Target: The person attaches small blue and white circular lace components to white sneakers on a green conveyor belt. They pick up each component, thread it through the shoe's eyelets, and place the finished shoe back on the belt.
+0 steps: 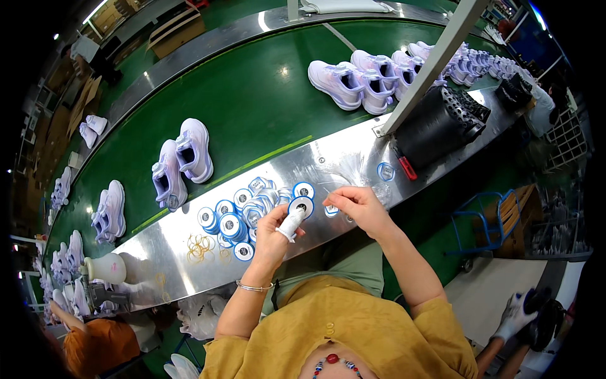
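My left hand [273,235] pinches a round white hang tag [301,206] with a blue rim and a dark centre. A white wrap [291,225] covers one of its fingers. Just to the right, my right hand [361,208] is closed, thumb and fingertips together; whatever is between them is too fine to make out. Left of the hands, a heap of the same round tags [232,226] lies on the metal ledge [158,249]. Thin clear strands [346,169] are spread on the ledge beyond my right hand.
Yellow rubber bands [201,247] lie left of the tags. Pale lilac sneakers [192,151] stand on the green conveyor belt [252,82]. To the right are a red-handled tool [407,168], a black bag [435,126] and a slanted metal post [435,63]. A person in orange [101,341] sits lower left.
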Tool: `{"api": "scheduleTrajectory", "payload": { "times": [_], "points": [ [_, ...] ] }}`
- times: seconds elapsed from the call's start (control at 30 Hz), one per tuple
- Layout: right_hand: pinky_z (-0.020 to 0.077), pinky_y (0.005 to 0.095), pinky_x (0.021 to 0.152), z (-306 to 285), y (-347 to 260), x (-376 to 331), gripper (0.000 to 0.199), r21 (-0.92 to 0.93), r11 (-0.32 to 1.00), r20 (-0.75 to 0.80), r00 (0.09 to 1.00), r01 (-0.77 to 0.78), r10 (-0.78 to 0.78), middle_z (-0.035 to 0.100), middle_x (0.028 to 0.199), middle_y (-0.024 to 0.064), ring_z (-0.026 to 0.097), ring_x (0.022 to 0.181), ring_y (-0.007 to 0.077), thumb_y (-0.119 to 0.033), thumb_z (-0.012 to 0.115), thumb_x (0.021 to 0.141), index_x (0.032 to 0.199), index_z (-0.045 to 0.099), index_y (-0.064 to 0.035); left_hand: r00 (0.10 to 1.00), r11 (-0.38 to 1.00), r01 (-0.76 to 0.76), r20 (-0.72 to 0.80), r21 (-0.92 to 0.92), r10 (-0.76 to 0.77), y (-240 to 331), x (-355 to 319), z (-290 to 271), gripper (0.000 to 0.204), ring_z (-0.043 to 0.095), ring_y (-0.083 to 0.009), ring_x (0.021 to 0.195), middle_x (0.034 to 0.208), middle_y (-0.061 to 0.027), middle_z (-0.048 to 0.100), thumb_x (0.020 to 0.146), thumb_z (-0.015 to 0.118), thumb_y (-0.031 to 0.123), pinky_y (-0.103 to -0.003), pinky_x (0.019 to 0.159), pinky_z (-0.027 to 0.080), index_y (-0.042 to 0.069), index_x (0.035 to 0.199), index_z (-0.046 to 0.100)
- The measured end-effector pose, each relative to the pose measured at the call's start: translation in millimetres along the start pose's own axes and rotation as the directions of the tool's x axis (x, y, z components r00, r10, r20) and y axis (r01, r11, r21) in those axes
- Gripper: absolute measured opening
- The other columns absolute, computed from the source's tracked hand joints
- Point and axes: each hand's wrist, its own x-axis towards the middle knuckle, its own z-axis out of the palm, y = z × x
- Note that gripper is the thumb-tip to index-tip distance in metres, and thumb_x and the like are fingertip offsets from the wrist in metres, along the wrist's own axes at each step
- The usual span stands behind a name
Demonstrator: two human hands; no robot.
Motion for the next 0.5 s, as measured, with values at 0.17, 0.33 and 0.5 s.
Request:
{"api": "scheduleTrajectory", "payload": {
  "times": [0.17,0.33,0.5],
  "points": [
    [0.0358,0.024,0.05,20.8,5.1,-11.2,0.017,-0.149,0.974,-0.061,0.982,0.169,-0.179,0.052,0.059,0.0011,0.043,0.055,0.0054,-0.016,0.061,0.089,0.088,0.064,0.0012,0.964,0.933,-0.214,-0.092,0.291,0.25,-7.1,-1.2,-0.8,0.017,0.056,-0.0095,0.066,0.084,-0.0027,0.064,0.082,0.069,0.008,-0.022,0.059,0.043,0.003,0.098,0.067],
    [0.0422,0.0208,0.055,28.8,-2.1,-20.8,0.015,-0.245,0.954,-0.008,0.984,0.173,-0.18,0.064,0.076,0.0024,0.054,0.063,0.0055,-0.011,0.061,0.089,0.095,0.066,0.0018,0.753,0.528,-0.473,0.012,0.705,0.658,-7.1,-6.0,2.2,0.023,0.058,-0.023,0.074,0.087,-0.0109,0.063,0.072,0.07,0.0,-0.03,0.062,0.047,0.004,0.095,0.067],
    [0.039,0.0295,0.048,41.8,6.6,-5.4,0.012,-0.389,0.754,-0.135,0.777,0.529,-0.615,0.06,0.064,0.012,0.055,0.052,0.0189,-0.012,0.061,0.086,0.093,0.064,-0.0019,0.696,0.461,-0.575,0.107,0.676,0.71,-9.0,-5.9,2.3,0.028,0.06,-0.0303,0.081,0.09,-0.0137,0.062,0.069,0.068,-0.003,-0.033,0.067,0.048,0.004,0.096,0.066]
  ]
}}
